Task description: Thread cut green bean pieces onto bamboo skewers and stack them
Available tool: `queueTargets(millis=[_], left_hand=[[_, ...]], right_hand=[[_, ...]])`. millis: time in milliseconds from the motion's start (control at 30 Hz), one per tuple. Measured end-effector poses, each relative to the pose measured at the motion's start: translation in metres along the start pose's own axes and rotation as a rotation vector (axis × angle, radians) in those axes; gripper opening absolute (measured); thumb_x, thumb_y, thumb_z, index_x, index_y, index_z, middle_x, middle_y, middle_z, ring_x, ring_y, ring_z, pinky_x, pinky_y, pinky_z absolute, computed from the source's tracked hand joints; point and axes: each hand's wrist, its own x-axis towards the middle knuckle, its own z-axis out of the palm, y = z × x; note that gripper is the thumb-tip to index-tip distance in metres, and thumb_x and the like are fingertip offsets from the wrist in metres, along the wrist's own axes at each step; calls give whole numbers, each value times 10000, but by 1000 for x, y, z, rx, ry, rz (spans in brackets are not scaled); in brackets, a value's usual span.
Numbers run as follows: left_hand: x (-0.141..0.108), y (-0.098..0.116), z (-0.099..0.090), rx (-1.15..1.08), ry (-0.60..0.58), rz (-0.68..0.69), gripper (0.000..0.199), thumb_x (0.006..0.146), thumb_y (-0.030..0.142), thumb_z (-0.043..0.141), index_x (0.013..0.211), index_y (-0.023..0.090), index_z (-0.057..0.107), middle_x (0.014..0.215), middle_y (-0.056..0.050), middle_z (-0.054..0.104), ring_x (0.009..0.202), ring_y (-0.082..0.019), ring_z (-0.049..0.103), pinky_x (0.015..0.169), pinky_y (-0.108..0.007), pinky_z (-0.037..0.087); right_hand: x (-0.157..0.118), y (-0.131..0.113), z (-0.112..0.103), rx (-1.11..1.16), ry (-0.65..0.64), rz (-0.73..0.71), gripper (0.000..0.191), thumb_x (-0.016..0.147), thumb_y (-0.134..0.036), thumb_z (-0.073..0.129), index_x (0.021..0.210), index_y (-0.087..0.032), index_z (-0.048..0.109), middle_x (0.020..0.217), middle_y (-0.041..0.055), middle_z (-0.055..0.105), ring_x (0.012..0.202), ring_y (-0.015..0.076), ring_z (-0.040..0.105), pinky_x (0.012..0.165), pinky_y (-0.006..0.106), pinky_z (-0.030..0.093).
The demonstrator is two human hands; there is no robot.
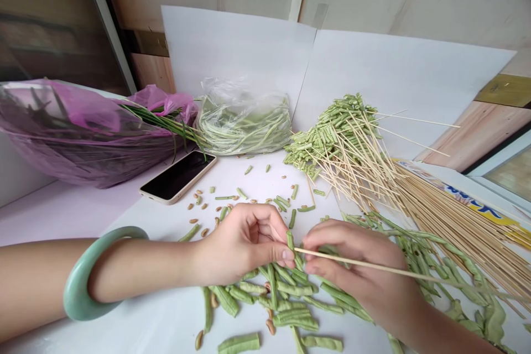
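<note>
Between the thumb and fingers of my left hand (249, 240) is a short cut piece of green bean (290, 240), held upright. My right hand (360, 260) pinches a thin bamboo skewer (398, 271), which runs back over that hand to the right. The skewer's tip meets the bean piece; whether it has gone in, I cannot tell. Below both hands lie several cut green bean pieces (296, 318), with loose brown beans (270, 325) among them. A green bangle (78, 282) circles my left wrist.
Behind my right hand are a pile of bean-loaded skewers (348, 127) and a spread of bare skewers (456, 227). Whole green beans (460, 282) lie at the right. Farther back are a phone (178, 177), a clear bag of long beans (244, 127) and a purple bag (95, 144).
</note>
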Motion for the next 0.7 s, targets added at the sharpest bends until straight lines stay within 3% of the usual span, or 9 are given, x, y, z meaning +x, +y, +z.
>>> queueTargets(millis=[100, 167, 233, 500, 700], left_hand=[[2, 0, -2, -15, 47, 73, 234, 701, 177, 790, 729, 118, 566, 641, -19, 692, 654, -130, 700, 642, -201, 557], [2, 0, -3, -13, 71, 95, 228, 708, 165, 784, 741, 120, 563, 650, -24, 699, 664, -133, 704, 645, -201, 560], [0, 1, -2, 0, 76, 87, 211, 703, 138, 782, 741, 114, 576, 659, -22, 699, 667, -124, 703, 651, -189, 558], [-1, 3, 0, 49, 125, 68, 167, 658, 61, 786, 699, 104, 629, 628, 5, 670, 571, -84, 652, 582, -151, 531], [-3, 5, 1, 150, 85, 96, 143, 656, -7, 736, 685, 103, 650, 624, -2, 675, 584, -82, 638, 588, -148, 521]], right_hand=[[1, -2, -12, 126, 104, 120, 116, 779, -220, 707, 877, -259, 661, 664, -17, 705, 569, 134, 681, 516, 196, 556], [2, -1, -17, 195, 180, 134, 14, 831, -258, 661, 817, -259, 664, 645, -7, 699, 558, 137, 676, 512, 209, 559], [1, 0, -18, 235, 211, 109, 79, 851, -260, 639, 776, -257, 661, 643, -3, 694, 553, 148, 671, 524, 247, 566], [-2, -2, -13, 126, 96, -54, 118, 858, -162, 607, 805, -261, 645, 636, -14, 700, 592, 161, 678, 550, 266, 563], [-7, 0, -5, 117, -38, -10, 148, 851, -135, 606, 817, -277, 632, 710, -41, 728, 650, 133, 698, 549, 207, 557]])
